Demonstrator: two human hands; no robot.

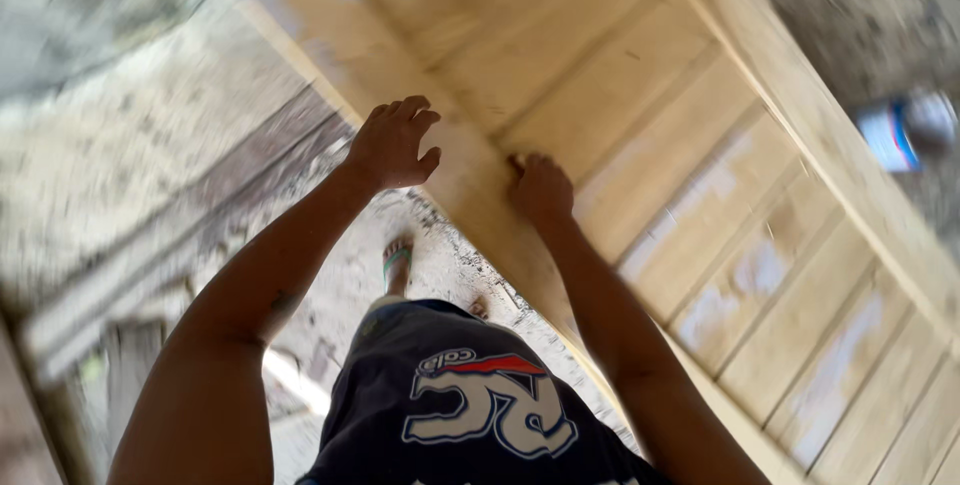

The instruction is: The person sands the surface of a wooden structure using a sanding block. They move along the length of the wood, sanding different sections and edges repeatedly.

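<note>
Dark shorts [470, 405] with a printed emblem fill the bottom of the view, closest to the lens, with both bare forearms rising from either side of them.

Left hand [392, 143]: fingers curled loosely, thumb apart, not closed on anything. It sits at the near edge of the pale wooden panel [700, 195]; whether the fingertips touch the wood cannot be told through the blur.

Right hand [541, 188]: fingers folded over the same near edge of the panel, knuckles up, gripping the frame rail. Fingertips are hidden behind the wood.

Panel: light, unfinished timber, built of boards set between frame rails, running diagonally from the top centre to the lower right corner. Its near edge crosses directly in front of the person; its far rail lies along the upper right.

Clearance: open ground lies to the left of the panel edge. One foot in a green-strapped sandal [397, 263] stands on it, just beside the panel's edge.

Surroundings: a blue and white container [905, 130], blurred, lies on the ground beyond the far rail. Weathered planks [150, 265] lie at the left.

Surface: rough, sandy ground [130, 135], pale and strewn with debris. Much of the frame is motion-blurred.
</note>
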